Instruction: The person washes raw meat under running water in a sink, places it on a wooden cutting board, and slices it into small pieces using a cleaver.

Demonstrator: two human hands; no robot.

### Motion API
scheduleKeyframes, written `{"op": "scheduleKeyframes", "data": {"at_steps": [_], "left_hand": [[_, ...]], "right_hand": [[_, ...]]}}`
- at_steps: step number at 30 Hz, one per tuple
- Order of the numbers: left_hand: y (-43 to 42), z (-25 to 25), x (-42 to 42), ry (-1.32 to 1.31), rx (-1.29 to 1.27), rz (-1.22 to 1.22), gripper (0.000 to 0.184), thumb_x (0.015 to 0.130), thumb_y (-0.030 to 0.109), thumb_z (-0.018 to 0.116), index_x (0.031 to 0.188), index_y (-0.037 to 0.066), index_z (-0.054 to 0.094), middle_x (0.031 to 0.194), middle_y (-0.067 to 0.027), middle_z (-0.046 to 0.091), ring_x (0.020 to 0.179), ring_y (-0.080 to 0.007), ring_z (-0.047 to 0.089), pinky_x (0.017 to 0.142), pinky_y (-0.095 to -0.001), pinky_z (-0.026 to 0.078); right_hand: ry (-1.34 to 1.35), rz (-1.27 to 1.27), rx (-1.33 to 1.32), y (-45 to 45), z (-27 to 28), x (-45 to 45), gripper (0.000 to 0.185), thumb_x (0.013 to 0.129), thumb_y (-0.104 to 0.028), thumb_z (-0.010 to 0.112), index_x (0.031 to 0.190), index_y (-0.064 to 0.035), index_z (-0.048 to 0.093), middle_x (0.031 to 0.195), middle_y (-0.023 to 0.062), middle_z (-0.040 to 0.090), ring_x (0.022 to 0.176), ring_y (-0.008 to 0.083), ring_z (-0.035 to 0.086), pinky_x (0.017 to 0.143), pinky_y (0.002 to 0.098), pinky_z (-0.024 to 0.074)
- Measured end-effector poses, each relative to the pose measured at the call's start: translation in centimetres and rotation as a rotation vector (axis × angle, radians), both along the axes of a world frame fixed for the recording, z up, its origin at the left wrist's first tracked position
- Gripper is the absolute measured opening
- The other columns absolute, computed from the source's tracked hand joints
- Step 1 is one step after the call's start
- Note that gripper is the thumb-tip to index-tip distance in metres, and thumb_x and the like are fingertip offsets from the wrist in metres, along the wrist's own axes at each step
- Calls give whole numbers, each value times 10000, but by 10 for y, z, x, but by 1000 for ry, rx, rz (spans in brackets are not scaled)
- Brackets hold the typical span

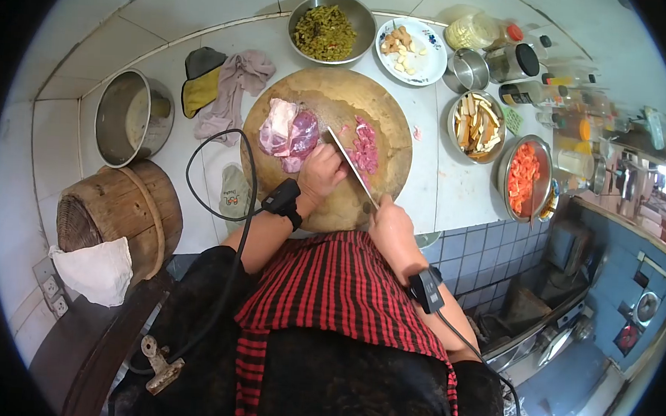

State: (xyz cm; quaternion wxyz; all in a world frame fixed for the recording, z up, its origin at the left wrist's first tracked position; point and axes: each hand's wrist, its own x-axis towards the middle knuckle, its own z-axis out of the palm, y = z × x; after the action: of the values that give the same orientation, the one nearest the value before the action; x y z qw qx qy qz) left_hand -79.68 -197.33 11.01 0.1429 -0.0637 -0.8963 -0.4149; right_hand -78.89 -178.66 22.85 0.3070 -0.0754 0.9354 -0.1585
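My right hand (391,224) is closed round the handle of a kitchen knife (350,162), seen nearly edge-on over a round wooden chopping board (320,87). Close along the blade's left side lies my left hand (323,171), its fingers curled down; whatever is under them is hidden. Small cut pieces of red meat (365,145) are heaped just right of the blade. Beyond my left hand, a large raw chunk of meat (304,134) with a pale fatty part rests on the board.
Behind the board stand a bowl of chopped greens (325,33) and a plate with garlic and ginger (410,51). To the right are a bowl of sliced pieces (476,126) and a bowl of chopped red vegetable (523,171). Cloths (234,90), a metal pot (130,118) and a wooden bucket (122,208) occupy the left.
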Motion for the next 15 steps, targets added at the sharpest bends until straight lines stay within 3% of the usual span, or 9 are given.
{"op": "scheduleKeyframes", "data": {"at_steps": [7, 10, 13, 15], "left_hand": [[-1, 7, -1, 73, -38, 24, 297, 688, 43, 703, 976, 20, 634, 984, -154, 598, 931, -358, 572, 834, -435, 489], [5, 18, 10, -58, 182, 157, 226, 813, 12, 657, 1029, -24, 602, 1019, -180, 567, 934, -355, 592, 807, -440, 508], [10, 30, 4, -181, 395, 338, 248, 830, 5, 638, 1069, -27, 583, 1042, -197, 546, 897, -382, 600, 772, -453, 515], [11, 29, -6, -167, 290, 357, 239, 836, 6, 629, 1068, -22, 577, 1038, -202, 540, 874, -402, 599, 766, -468, 512]], "right_hand": [[98, 38, -66, -58, -26, -52, 241, 853, -134, 581, 1004, 53, 581, 828, 297, 670, 813, 460, 668, 757, 533, 531], [71, 53, -81, -39, -22, -54, 244, 850, -133, 581, 998, 59, 597, 843, 302, 669, 835, 462, 667, 771, 530, 529], [20, 55, -65, -23, -17, -45, 274, 854, -138, 579, 1025, 74, 609, 860, 309, 666, 851, 465, 664, 779, 522, 528], [-6, 40, -41, -14, -23, -39, 299, 850, -149, 614, 1055, 68, 603, 843, 321, 649, 837, 485, 640, 771, 535, 514]]}}
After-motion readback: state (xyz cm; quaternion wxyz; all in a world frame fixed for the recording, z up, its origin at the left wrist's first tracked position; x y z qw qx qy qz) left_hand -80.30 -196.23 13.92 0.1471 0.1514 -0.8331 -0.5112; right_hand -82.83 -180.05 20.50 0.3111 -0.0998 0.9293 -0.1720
